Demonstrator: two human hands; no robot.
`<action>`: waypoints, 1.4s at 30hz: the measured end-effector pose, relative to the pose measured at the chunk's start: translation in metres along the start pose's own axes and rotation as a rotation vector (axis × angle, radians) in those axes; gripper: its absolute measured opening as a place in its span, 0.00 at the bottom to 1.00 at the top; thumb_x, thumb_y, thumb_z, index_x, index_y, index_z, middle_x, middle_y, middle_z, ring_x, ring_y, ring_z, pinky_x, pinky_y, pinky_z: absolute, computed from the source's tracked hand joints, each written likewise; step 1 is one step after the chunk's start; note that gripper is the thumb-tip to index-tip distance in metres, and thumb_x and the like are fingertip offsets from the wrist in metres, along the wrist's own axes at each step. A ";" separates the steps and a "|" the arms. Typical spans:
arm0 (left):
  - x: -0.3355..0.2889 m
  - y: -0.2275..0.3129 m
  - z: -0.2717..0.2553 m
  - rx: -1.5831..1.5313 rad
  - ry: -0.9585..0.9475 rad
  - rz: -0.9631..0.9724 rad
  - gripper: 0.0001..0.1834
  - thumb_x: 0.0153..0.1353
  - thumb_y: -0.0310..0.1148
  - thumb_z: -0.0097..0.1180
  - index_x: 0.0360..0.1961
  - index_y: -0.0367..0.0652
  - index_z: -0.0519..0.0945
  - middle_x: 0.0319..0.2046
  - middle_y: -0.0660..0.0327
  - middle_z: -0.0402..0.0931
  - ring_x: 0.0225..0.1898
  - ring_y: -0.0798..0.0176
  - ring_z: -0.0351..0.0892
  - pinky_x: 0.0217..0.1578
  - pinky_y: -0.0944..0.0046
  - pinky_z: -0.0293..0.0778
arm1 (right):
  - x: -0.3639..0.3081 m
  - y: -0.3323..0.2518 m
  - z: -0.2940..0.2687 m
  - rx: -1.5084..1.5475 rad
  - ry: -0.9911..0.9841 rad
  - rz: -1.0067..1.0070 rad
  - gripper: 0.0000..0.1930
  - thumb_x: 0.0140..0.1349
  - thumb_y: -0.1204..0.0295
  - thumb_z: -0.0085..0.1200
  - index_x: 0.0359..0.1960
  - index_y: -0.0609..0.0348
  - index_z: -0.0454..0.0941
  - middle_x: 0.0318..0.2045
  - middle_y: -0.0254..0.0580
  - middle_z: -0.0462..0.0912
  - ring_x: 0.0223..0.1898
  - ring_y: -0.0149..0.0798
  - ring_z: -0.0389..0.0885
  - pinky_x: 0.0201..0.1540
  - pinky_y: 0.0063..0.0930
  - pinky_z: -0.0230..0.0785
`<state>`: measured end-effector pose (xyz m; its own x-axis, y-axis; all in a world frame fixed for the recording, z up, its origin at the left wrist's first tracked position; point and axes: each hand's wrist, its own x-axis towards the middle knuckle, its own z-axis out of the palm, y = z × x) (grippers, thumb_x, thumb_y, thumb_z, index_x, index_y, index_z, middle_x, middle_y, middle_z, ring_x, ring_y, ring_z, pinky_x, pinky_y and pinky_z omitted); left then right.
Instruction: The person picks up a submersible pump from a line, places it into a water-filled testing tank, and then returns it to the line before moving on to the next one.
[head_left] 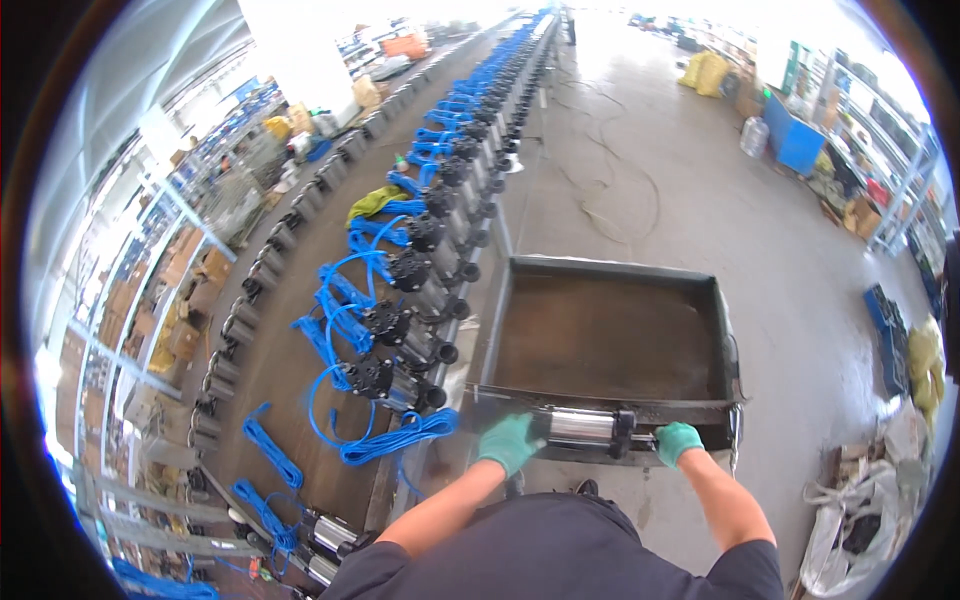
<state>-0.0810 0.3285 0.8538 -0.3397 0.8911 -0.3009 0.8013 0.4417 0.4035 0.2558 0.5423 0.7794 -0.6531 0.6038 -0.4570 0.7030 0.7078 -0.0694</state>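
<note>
A submersible pump (pixel 582 428) with a shiny steel cylinder and black ends lies sideways along the near rim of a dark metal tank (pixel 610 263). My left hand (pixel 510 444), in a green glove, is at the pump's dark left end. Its fingers close around that end, slightly blurred. Past the black right end, a short thin rod (pixel 643 437) leads into my right hand (pixel 678 442), also gloved in green and curled shut. The rod's far end is hidden in my fist. Brown, murky liquid (pixel 605 335) fills the tank.
Left of the tank, a long bench (pixel 225 425) carries a row of upright pumps (pixel 425 283) with blue cable bundles (pixel 400 437). A yellow-green cloth (pixel 373 202) lies among them. A hose (pixel 655 195) trails over the floor beyond. White sacks (pixel 850 520) and a blue bin (pixel 795 137) stand at right.
</note>
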 end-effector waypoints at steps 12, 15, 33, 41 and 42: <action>-0.005 -0.004 0.002 -0.003 0.036 0.023 0.35 0.64 0.53 0.63 0.66 0.44 0.74 0.58 0.48 0.77 0.57 0.42 0.80 0.56 0.45 0.77 | -0.027 0.010 0.000 1.946 -0.409 0.175 0.10 0.73 0.60 0.59 0.46 0.51 0.78 0.27 0.27 0.74 0.25 0.29 0.71 0.27 0.28 0.65; -0.003 -0.001 -0.001 -0.014 -0.021 0.003 0.36 0.65 0.53 0.62 0.68 0.44 0.72 0.62 0.48 0.74 0.61 0.42 0.77 0.59 0.46 0.74 | -0.020 0.012 0.023 2.059 -0.239 0.128 0.14 0.71 0.65 0.59 0.55 0.53 0.79 0.38 0.35 0.83 0.36 0.36 0.81 0.38 0.35 0.76; -0.018 -0.166 0.114 -0.874 -0.058 -0.514 0.30 0.69 0.59 0.59 0.56 0.43 0.78 0.43 0.54 0.85 0.42 0.54 0.86 0.42 0.51 0.81 | -0.010 -0.001 -0.009 0.904 -0.159 -0.006 0.21 0.60 0.66 0.65 0.54 0.61 0.83 0.29 0.41 0.86 0.27 0.33 0.83 0.30 0.35 0.78; -0.001 -0.117 0.049 -1.287 -0.077 -0.625 0.16 0.74 0.52 0.55 0.35 0.53 0.78 0.20 0.69 0.72 0.13 0.72 0.62 0.12 0.68 0.55 | -0.040 0.006 -0.001 1.567 0.054 0.134 0.17 0.69 0.75 0.58 0.59 0.60 0.79 0.31 0.32 0.81 0.28 0.28 0.78 0.33 0.25 0.73; 0.000 -0.105 0.037 -1.242 -0.112 -0.540 0.16 0.75 0.50 0.55 0.35 0.52 0.78 0.19 0.69 0.72 0.12 0.72 0.62 0.12 0.68 0.55 | -0.046 0.015 0.008 1.597 0.145 0.195 0.15 0.69 0.75 0.58 0.56 0.62 0.79 0.31 0.33 0.81 0.28 0.29 0.79 0.33 0.25 0.74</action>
<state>-0.1472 0.2783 0.7789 -0.3779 0.5914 -0.7124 -0.4069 0.5851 0.7015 0.2981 0.5221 0.7922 -0.4780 0.7278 -0.4918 0.2742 -0.4083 -0.8707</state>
